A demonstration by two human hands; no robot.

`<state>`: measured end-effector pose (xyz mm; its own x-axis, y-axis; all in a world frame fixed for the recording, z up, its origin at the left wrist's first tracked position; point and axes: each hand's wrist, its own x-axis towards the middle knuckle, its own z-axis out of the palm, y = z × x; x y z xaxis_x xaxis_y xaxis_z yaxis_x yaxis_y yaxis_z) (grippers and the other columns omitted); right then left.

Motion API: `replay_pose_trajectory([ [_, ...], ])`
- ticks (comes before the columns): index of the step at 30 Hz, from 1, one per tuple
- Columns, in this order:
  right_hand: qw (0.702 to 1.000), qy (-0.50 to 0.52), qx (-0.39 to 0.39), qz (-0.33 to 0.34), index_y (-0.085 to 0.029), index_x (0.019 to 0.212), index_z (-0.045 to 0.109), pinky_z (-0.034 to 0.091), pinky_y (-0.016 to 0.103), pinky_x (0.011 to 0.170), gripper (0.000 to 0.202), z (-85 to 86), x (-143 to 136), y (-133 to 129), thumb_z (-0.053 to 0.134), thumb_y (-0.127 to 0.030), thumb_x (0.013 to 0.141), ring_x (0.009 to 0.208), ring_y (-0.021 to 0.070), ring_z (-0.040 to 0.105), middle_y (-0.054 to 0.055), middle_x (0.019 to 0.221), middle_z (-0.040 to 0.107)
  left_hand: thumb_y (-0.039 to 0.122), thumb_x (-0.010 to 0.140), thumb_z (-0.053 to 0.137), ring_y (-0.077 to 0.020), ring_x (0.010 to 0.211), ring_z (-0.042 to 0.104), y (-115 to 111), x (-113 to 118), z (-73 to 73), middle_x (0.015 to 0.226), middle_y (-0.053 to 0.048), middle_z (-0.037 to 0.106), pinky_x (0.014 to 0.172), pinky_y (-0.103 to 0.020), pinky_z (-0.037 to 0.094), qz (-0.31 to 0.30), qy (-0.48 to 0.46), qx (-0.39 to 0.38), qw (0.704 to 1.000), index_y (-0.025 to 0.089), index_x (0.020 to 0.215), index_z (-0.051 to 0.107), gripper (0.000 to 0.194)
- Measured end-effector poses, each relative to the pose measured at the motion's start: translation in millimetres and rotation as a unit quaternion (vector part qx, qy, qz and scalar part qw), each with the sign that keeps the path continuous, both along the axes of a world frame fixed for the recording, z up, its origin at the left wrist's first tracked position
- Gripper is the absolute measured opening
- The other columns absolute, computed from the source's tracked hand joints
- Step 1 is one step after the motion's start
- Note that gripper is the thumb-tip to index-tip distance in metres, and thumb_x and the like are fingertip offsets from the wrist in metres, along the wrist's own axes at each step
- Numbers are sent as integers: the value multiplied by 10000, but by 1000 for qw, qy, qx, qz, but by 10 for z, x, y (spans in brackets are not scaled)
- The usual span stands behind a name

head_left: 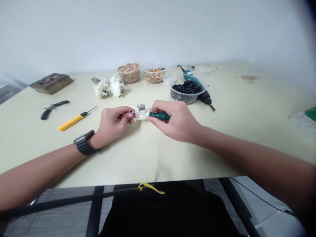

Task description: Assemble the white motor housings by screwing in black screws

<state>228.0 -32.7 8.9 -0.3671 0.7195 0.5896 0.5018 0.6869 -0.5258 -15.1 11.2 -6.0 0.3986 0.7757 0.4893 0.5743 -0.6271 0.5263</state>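
My right hand point(176, 120) is wrapped round the green handle of a screwdriver point(159, 116). Its thin metal shaft points left, level, toward my left hand point(116, 121). The left thumb and index finger are pinched together at the shaft's tip, where a small dark piece shows; what it is I cannot make out. Just behind the shaft, between both hands, sits a white plastic part with a silver motor point(141, 108) on top. The fingers hide some of it. Two similar white motor assemblies point(100, 88) point(117, 86) lie farther back on the left.
On the table point(138, 154), pliers point(53, 108) and a yellow-handled screwdriver point(74, 121) lie left. A rectangular block point(51, 84) stands behind. Tubs of tan pieces point(128, 73), mixed pieces point(154, 75) and black pieces point(187, 90) line the back, beside a teal power tool point(204, 97).
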Motion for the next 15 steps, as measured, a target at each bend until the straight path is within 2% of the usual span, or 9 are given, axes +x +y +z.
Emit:
replay_pose_trajectory([
  [2,1000,19,-19,-2,-196,817,556,315,254,628,205,14,0,-6,706,-296,916,652,100,450,-30,737,583,194,901,565,-84,488,507,-10,4,4,593,28,683,513,-224,381,-1,-1,-1,1000,183,777,719,198],
  [5,998,20,-60,-23,-202,839,559,289,256,582,201,17,-10,-23,708,-320,903,585,91,412,-50,676,553,182,890,560,-83,479,500,-27,13,11,580,29,670,516,-228,376,-7,2,3,1000,185,754,710,202],
  [9,994,-14,-99,-53,-199,833,563,244,278,555,251,1,-28,-41,629,-402,964,506,88,357,-62,581,490,196,892,555,-87,489,510,-32,15,10,579,25,667,526,-232,382,-1,6,3,1000,185,736,701,213],
  [15,1000,-13,-24,0,-210,823,482,275,258,591,253,-10,-17,-18,669,-316,956,560,78,354,-65,662,487,197,884,551,-92,488,498,-26,14,7,570,27,665,523,-236,375,0,11,2,1000,189,745,715,215],
])
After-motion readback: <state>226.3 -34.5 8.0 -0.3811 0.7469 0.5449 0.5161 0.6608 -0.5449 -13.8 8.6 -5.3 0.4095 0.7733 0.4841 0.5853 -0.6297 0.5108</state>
